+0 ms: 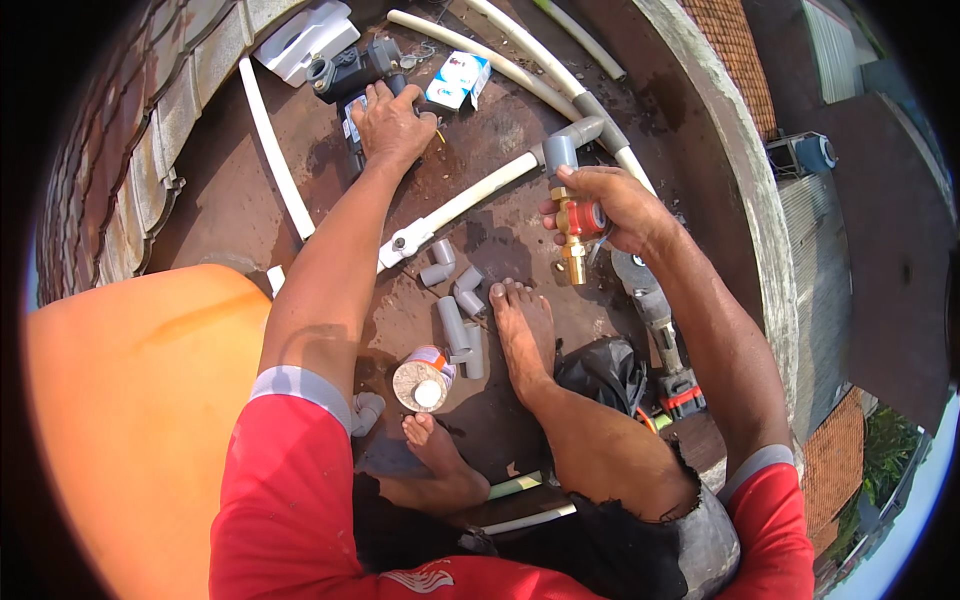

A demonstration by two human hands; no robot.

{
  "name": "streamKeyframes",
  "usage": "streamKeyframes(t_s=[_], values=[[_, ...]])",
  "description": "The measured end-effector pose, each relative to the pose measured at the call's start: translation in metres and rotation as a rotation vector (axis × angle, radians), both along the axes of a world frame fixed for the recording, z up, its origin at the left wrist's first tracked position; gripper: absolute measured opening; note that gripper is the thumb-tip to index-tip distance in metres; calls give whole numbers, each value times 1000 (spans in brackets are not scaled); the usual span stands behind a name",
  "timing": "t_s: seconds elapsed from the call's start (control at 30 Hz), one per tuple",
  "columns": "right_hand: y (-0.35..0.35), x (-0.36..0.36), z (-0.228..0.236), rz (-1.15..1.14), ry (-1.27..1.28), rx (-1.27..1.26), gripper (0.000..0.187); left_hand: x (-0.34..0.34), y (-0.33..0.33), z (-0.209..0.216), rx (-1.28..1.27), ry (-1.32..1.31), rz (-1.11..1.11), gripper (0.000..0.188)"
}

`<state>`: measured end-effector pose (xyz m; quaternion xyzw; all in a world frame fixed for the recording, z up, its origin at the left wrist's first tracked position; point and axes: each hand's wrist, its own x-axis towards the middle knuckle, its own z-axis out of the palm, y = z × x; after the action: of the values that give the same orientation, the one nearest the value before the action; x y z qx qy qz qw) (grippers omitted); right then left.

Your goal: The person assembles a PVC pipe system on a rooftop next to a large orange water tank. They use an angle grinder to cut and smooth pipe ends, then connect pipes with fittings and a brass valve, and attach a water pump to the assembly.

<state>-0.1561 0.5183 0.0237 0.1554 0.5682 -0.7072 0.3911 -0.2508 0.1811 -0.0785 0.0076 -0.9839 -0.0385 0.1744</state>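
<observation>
My left hand (392, 128) bends its fingers over a dark grey water pump (352, 75), whose grey round port points left. The pump's far side is hidden beneath the hand. In my right hand (622, 205) is a brass valve (570, 218) with a red round body, its threaded end pointing down toward me. A grey pipe elbow (562, 152) sits at the valve's upper end. Just behind it lies another grey elbow (585, 130), near the end of a white pipe (480, 190); I cannot tell whether they are joined.
Grey pipe fittings (455, 325) and a round can (412, 388) lie around my feet. An angle grinder (655, 320) and black plastic bag (603, 372) are on the right. A blue-white box (458, 78) stands beyond. An orange tank (140, 370) bulks left; a concrete parapet (745, 160) borders the right.
</observation>
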Motion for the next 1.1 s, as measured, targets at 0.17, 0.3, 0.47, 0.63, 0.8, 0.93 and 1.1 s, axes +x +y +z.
streamKeyframes(t_s=[0.17, 0.3, 0.47, 0.63, 0.8, 0.93, 1.1], values=[[10, 6, -16, 20, -22, -18, 49, 15, -30, -5, 114, 37, -181, 35], [8, 4, -28, 69, -33, -3, 53, 25, -49, -4, 175, 82, -268, 42], [-13, -16, -10, 270, 75, 264, 67, 44, -55, 1, 221, 92, 2, 79], [-46, -75, 5, 471, 202, 401, 74, 19, -34, 20, 222, -344, 628, 145], [-93, -107, 9, 548, 373, 531, 53, 14, -55, 32, 336, -514, 495, 145], [-114, -124, -1, 592, 487, 545, 48, 28, -60, 30, 253, -503, 376, 136], [-137, -146, -5, 701, 428, 531, 68, 27, -77, 26, 136, -476, 172, 131]])
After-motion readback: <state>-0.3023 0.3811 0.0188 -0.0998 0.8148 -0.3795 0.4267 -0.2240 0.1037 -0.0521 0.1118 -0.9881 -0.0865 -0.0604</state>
